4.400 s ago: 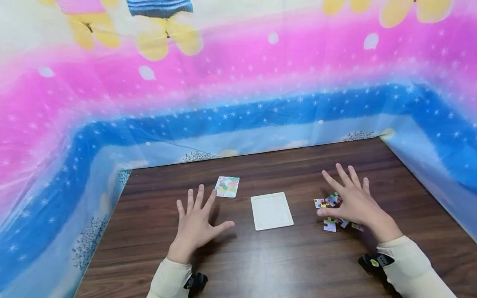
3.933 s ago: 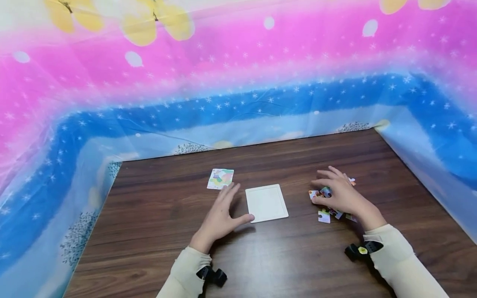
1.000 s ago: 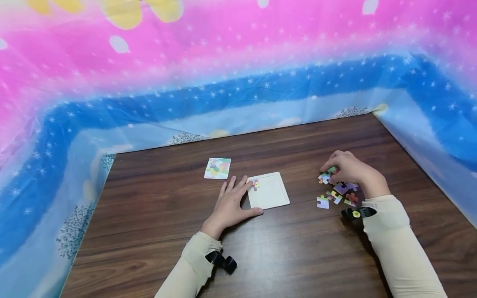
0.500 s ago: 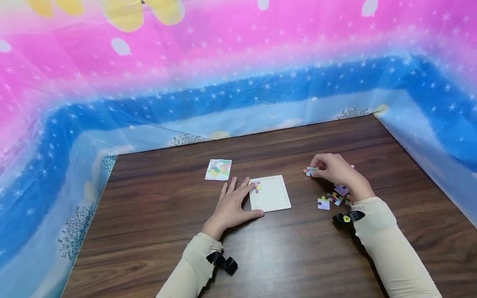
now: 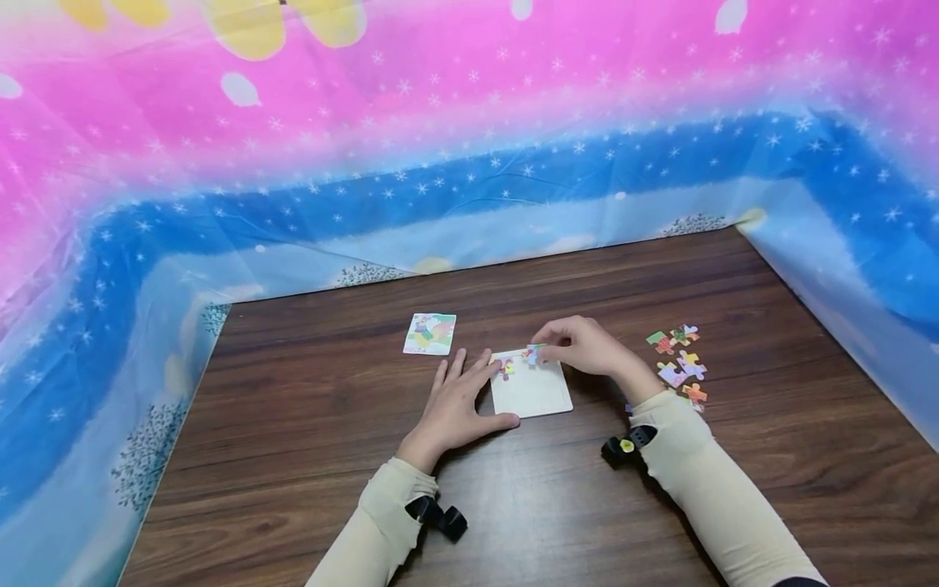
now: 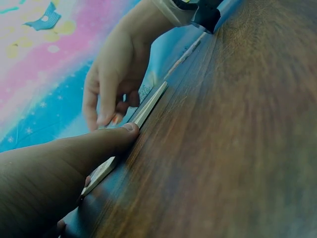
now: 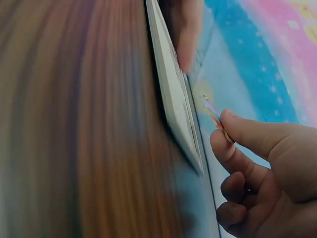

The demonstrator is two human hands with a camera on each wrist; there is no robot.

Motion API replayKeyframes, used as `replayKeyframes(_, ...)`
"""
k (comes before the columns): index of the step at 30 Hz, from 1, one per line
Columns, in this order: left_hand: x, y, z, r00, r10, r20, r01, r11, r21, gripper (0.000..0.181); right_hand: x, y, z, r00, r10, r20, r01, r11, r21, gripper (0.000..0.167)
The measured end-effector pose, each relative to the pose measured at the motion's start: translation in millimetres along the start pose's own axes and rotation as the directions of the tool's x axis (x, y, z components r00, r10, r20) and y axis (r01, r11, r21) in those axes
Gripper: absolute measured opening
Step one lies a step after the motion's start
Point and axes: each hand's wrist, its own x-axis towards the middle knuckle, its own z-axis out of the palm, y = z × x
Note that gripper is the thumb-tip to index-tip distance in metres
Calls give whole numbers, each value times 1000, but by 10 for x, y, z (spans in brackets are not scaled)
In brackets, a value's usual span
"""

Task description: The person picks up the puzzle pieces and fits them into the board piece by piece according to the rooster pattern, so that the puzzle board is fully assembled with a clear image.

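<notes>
A white square puzzle board (image 5: 531,398) lies on the table in the head view, with one colourful jigsaw piece (image 5: 506,369) at its far left. My left hand (image 5: 453,405) rests at the board's left side, fingers fairly straight and spread, the thumb touching the near edge. Above the far part of the board, my right hand (image 5: 589,349) pinches another jigsaw piece (image 5: 533,355) between thumb and index finger. In the right wrist view this pinched piece (image 7: 213,113) is seen edge-on, tilted and clear of the board (image 7: 173,94).
Several loose jigsaw pieces (image 5: 682,367) lie to the right, some partly hidden by the right sleeve (image 5: 682,444). A square picture card (image 5: 429,334) lies flat beyond the left hand. A printed cloth (image 5: 469,220) stands behind the wooden table (image 5: 308,408).
My right hand has picked a jigsaw piece out of the loose ones and carried it left, over the board. The left hand has stayed at the board during the last second.
</notes>
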Motion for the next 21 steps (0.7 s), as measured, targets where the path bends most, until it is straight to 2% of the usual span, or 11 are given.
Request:
replayKeyframes(4, -4, -5, -8, 1000, 3, -2, -3, 1000, 1, 95, 86, -77, 140, 999, -11, 39, 11, 1000, -1, 21)
replayKeyframes(7, -6, -6, -9, 1000, 10, -2, -10, 1000, -3, 94, 107, -96, 220, 999, 10, 30, -9, 1000, -20, 21)
replayKeyframes(12, -12, -6, -5, 1000, 16, -2, -16, 1000, -3, 94, 111, -120, 302, 998, 52, -33, -53, 997, -56, 20)
replayKeyframes(18, -7, -8, -15, 999, 30, -15, -30, 1000, -7, 92, 120, -160, 350, 990, 50, -134, -62, 994, -88, 7)
replayKeyframes(21, -12, -12, -11, 1000, 24, -12, -25, 1000, -17, 93, 116, -172, 369, 987, 49, -153, -65, 993, -99, 4)
